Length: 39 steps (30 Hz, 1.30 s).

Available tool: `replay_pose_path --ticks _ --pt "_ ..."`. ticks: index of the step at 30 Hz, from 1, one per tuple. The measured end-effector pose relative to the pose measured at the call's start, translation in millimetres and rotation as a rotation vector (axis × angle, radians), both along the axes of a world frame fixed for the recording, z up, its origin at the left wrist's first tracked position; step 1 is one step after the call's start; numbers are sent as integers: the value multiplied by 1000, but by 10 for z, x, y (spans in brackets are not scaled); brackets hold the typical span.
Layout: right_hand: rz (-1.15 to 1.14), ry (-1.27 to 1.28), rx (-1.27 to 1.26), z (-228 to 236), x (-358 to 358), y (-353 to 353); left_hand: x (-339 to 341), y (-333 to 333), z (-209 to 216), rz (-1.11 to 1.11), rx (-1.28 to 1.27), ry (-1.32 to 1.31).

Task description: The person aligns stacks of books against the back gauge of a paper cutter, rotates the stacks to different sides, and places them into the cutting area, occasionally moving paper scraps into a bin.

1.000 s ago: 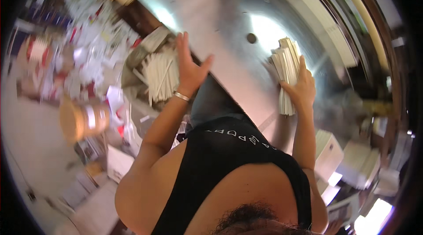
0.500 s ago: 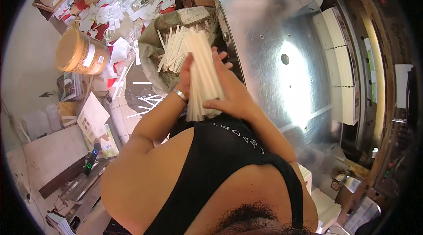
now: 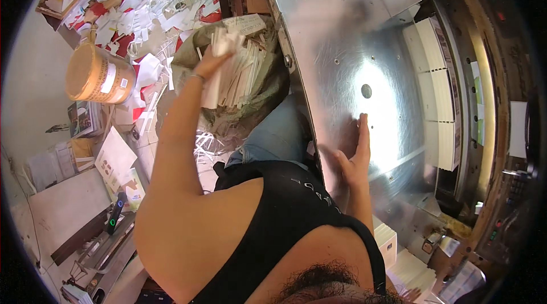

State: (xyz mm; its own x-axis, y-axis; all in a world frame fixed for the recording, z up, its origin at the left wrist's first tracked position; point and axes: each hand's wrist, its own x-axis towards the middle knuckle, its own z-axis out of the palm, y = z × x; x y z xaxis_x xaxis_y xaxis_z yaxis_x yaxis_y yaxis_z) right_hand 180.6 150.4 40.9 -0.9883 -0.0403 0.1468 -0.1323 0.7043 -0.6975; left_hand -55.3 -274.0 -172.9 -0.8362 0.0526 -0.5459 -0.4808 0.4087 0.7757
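Observation:
My left hand (image 3: 212, 66) reaches into the mouth of a greenish woven sack (image 3: 268, 84), among long pale paper strips (image 3: 246, 73). Its fingers are smeared by motion against a blurred white clump of strips, so whether they grip any is unclear. Most of the strips lie bunched lengthwise in the sack. My right hand (image 3: 358, 161) is at the shiny metal table (image 3: 336, 104) on the right, empty, thumb and fingers apart; whether it touches the surface is hard to tell.
An orange-lidded tub (image 3: 99, 76) stands left of the sack. Scraps of white and red paper (image 3: 154, 7) litter the floor beyond. Paper stacks (image 3: 436, 93) line the table's far right side. Loose strips (image 3: 212, 147) lie on the floor by my leg.
The bundle of strips that both hands held has gone down into the sack. My right hand has left it and moved right to the metal table; my left hand has moved forward and left.

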Motion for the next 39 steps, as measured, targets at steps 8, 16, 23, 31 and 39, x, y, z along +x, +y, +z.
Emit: replay_pose_path --ticks 8,16,23,31,39 --pt "-111 113 210 29 2 -135 199 918 -368 -133 -719 -102" --pt "-238 124 -68 -63 -82 312 17 623 -377 186 -565 347" --pt "-1353 469 -607 -322 93 2874 228 1601 1165 85 -34 1005" --pt "-1507 203 -744 -86 480 4330 433 2170 1481 -651 -396 1579" --pt "-1545 385 -1034 134 353 4411 326 2074 1358 -667 -447 1423"
